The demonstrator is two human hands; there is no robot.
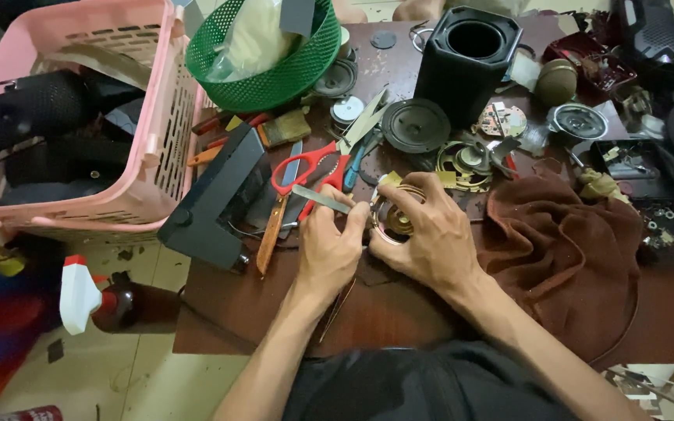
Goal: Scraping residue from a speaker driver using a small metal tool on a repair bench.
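Observation:
Both hands meet over the middle of a cluttered brown table (384,312). My left hand (329,249) pinches a thin flat metal blade (318,198) that points up and left, its tip end at the part held by the other hand. My right hand (431,234) grips a small round brass-coloured speaker part (396,218) with a ring rim, fingers curled over its top. Red-handled scissors (313,170) lie just behind the left hand.
A pink basket (161,140) stands at the left, a green mesh bowl (274,78) behind, a black square speaker box (466,66) at the back. A black box (216,199), speaker cones, a brown cloth (571,249) and a spray bottle (87,296) lie around.

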